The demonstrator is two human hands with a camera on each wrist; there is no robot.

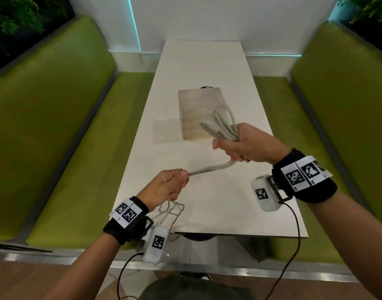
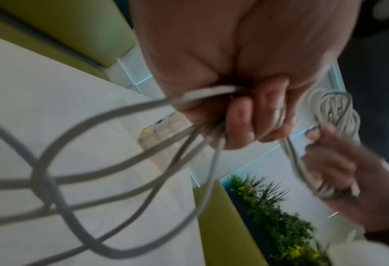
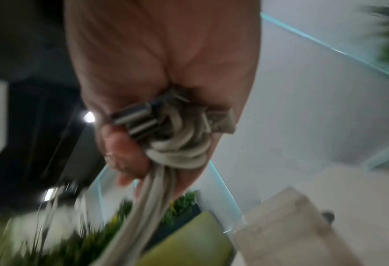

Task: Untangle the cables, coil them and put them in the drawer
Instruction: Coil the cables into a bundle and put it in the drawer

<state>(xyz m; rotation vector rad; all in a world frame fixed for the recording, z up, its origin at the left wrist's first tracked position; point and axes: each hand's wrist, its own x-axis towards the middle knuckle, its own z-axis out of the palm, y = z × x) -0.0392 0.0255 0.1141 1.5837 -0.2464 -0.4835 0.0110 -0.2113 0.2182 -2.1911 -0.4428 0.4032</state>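
Grey-white cables (image 1: 209, 168) stretch taut between my two hands above the white table (image 1: 207, 208). My right hand (image 1: 240, 146) grips a coiled bundle of cable loops (image 1: 222, 124) that stick up from the fist; in the right wrist view the bundle (image 3: 179, 153) shows metal plug ends (image 3: 134, 118). My left hand (image 1: 172, 185) grips the loose strands, and slack loops (image 1: 170, 211) hang below it over the table's near edge. The left wrist view shows those loops (image 2: 74, 171) and my left hand's fingers (image 2: 255, 122) curled round the strands. A translucent drawer box (image 1: 201, 113) stands at mid-table behind the coil.
Green padded benches (image 1: 56, 126) flank the table on both sides. A white wall with a teal light strip (image 1: 133, 22) closes off the far end. Plants (image 1: 12, 16) stand behind the benches. Black wrist-camera leads (image 1: 294, 245) hang below my arms.
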